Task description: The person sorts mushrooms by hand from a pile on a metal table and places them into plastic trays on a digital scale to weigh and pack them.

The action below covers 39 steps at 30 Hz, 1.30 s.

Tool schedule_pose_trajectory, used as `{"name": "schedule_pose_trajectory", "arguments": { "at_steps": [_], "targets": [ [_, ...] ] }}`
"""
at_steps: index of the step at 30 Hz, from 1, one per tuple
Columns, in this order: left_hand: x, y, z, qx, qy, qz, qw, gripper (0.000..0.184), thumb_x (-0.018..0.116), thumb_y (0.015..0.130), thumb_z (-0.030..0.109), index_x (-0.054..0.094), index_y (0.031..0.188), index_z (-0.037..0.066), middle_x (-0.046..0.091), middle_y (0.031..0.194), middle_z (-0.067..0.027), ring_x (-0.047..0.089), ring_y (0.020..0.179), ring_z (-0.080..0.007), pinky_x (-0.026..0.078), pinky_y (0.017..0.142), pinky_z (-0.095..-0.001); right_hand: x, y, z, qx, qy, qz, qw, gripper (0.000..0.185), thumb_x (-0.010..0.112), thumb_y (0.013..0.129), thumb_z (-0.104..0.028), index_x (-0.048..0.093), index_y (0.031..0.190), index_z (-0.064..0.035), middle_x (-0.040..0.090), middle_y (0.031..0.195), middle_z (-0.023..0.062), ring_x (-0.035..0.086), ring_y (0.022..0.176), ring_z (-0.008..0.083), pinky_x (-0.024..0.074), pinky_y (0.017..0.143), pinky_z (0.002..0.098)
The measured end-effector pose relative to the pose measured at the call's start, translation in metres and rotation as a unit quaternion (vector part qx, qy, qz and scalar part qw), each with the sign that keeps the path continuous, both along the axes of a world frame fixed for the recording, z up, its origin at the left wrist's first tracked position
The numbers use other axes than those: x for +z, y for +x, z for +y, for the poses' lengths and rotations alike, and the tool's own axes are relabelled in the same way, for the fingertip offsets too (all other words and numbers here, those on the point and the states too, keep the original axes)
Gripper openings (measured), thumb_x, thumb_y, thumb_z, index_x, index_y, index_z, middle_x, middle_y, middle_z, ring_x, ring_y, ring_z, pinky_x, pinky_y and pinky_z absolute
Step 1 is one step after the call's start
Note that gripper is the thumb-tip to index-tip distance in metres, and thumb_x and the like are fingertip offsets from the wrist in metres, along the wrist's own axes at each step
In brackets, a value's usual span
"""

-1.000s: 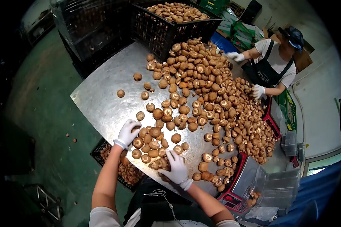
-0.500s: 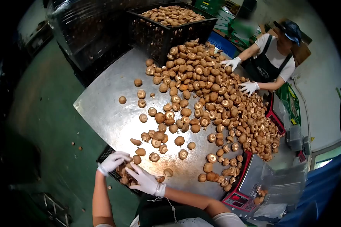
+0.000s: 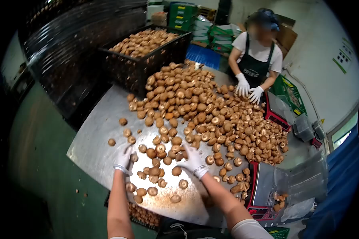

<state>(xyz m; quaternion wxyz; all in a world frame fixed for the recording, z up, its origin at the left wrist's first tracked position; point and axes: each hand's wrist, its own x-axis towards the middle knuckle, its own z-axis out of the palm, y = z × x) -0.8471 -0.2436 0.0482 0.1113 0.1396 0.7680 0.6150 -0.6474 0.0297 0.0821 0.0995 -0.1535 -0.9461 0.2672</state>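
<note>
Brown shiitake mushrooms (image 3: 153, 171) lie scattered over a shiny metal table (image 3: 94, 137), between my two white-gloved hands. My left hand (image 3: 123, 160) is at the left of this loose group, fingers extended beside a mushroom (image 3: 134, 158). On the other side, my right hand (image 3: 192, 160) has its thumb and fingers apart, against a few mushrooms (image 3: 177, 151). Neither hand appears to grip anything. Below the table's near edge, a black crate (image 3: 108, 199) with mushrooms in it is partly hidden by my left forearm and the table.
A large mushroom heap (image 3: 195, 95) spreads across the back and right. Behind it stands a full black crate (image 3: 125, 67). A co-worker (image 3: 255, 55) in white gloves handles mushrooms opposite. Red scales (image 3: 263, 191) with a clear plastic box stand at the right.
Both hands have left the crate at the near edge and reached forward over the table, spreading apart around the loose mushrooms. The view has shifted. The co-worker's hands have come closer together.
</note>
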Motion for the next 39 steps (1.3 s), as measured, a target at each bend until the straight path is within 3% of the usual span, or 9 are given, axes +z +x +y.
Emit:
{"name": "schedule_pose_trajectory", "arguments": {
  "at_steps": [5, 11, 19, 25, 33, 34, 35, 37, 39],
  "targets": [
    [0.031, 0.023, 0.067, -0.143, -0.194, 0.064, 0.969, 0.036, 0.063, 0.084, 0.039, 0.067, 0.107, 0.011, 0.068, 0.099, -0.0154, 0.065, 0.094, -0.0294, 0.049, 0.085, -0.036, 0.006, -0.021, -0.063, 0.082, -0.041, -0.032, 0.995, 0.101, 0.078, 0.061, -0.053, 0.031, 0.144, -0.0207, 0.052, 0.119, 0.02, 0.052, 0.105, 0.0384, 0.0449, 0.091, 0.0453],
    [0.017, 0.031, 0.002, -0.162, -0.122, 0.061, 0.977, 0.019, 0.062, 0.083, 0.02, 0.068, 0.092, 0.003, 0.068, 0.092, -0.0125, 0.065, 0.084, -0.0219, 0.049, 0.08, -0.0314, 0.011, -0.016, -0.14, 0.145, -0.087, -0.048, 0.984, 0.095, 0.075, 0.066, -0.051, 0.032, 0.143, -0.0142, 0.048, 0.12, 0.0163, 0.051, 0.105, 0.0377, 0.0445, 0.09, 0.0438],
    [0.018, 0.083, -0.09, -0.066, 0.054, -0.097, 0.992, 0.015, 0.059, 0.09, 0.014, 0.067, 0.094, 0.001, 0.067, 0.092, -0.0053, 0.059, 0.086, -0.0138, 0.047, 0.083, -0.0277, 0.019, -0.006, -0.205, 0.228, -0.092, -0.066, 0.967, 0.085, 0.074, 0.07, -0.047, 0.038, 0.14, -0.0162, 0.05, 0.118, 0.0178, 0.052, 0.104, 0.038, 0.0452, 0.089, 0.0432],
    [0.025, 0.128, -0.13, 0.017, -0.103, -0.048, 0.993, 0.022, 0.059, 0.09, 0.02, 0.067, 0.1, 0.002, 0.067, 0.092, -0.0057, 0.06, 0.086, -0.014, 0.047, 0.08, -0.0266, 0.017, 0.0, -0.22, 0.304, -0.099, -0.074, 0.944, 0.082, 0.073, 0.072, -0.047, 0.038, 0.14, -0.0195, 0.052, 0.112, 0.0183, 0.054, 0.097, 0.0403, 0.0466, 0.085, 0.0454],
    [-0.019, 0.181, -0.168, 0.176, 0.132, -0.11, 0.969, 0.023, 0.049, 0.091, 0.013, 0.068, 0.089, -0.001, 0.065, 0.09, -0.0067, 0.06, 0.082, -0.0132, 0.049, 0.077, -0.0282, -0.022, 0.016, -0.264, 0.418, -0.206, 0.031, 0.884, 0.084, 0.07, 0.071, -0.033, 0.031, 0.144, -0.0201, 0.04, 0.135, 0.0209, 0.049, 0.116, 0.0381, 0.0428, 0.097, 0.0414],
    [-0.047, 0.176, -0.18, 0.164, 0.047, 0.002, 0.985, 0.023, 0.051, 0.089, 0.015, 0.066, 0.088, -0.001, 0.066, 0.085, -0.0087, 0.062, 0.079, -0.0165, 0.051, 0.072, -0.0306, -0.01, 0.023, -0.261, 0.446, -0.183, 0.019, 0.876, 0.078, 0.067, 0.075, -0.037, 0.034, 0.143, -0.0166, 0.044, 0.132, 0.0217, 0.052, 0.112, 0.0385, 0.0446, 0.093, 0.0417],
    [-0.053, 0.169, -0.189, 0.212, 0.037, -0.152, 0.965, 0.024, 0.05, 0.089, 0.016, 0.066, 0.089, -0.002, 0.066, 0.084, -0.0093, 0.063, 0.079, -0.018, 0.051, 0.072, -0.0324, 0.005, 0.034, -0.256, 0.46, -0.165, 0.002, 0.873, 0.073, 0.065, 0.079, -0.042, 0.036, 0.141, -0.0131, 0.048, 0.128, 0.0225, 0.055, 0.107, 0.0388, 0.0463, 0.09, 0.042],
    [-0.051, 0.164, -0.205, 0.141, -0.045, -0.038, 0.988, 0.028, 0.059, 0.083, 0.02, 0.067, 0.097, -0.003, 0.069, 0.091, -0.0181, 0.065, 0.076, -0.0204, 0.052, 0.075, -0.0264, -0.006, 0.037, -0.258, 0.48, -0.181, 0.068, 0.856, 0.064, 0.067, 0.074, -0.038, 0.048, 0.129, -0.0121, 0.051, 0.123, 0.02, 0.053, 0.108, 0.0379, 0.0455, 0.089, 0.0424],
    [-0.011, 0.192, -0.149, -0.057, -0.406, 0.15, 0.9, 0.041, 0.069, 0.077, 0.025, 0.061, 0.109, 0.0, 0.066, 0.1, -0.0207, 0.064, 0.088, -0.0337, 0.051, 0.079, -0.0421, -0.007, 0.049, -0.239, 0.43, -0.194, 0.089, 0.877, 0.06, 0.066, 0.075, -0.038, 0.05, 0.126, -0.0111, 0.054, 0.119, 0.019, 0.054, 0.105, 0.0371, 0.046, 0.087, 0.0421]
  ]
}}
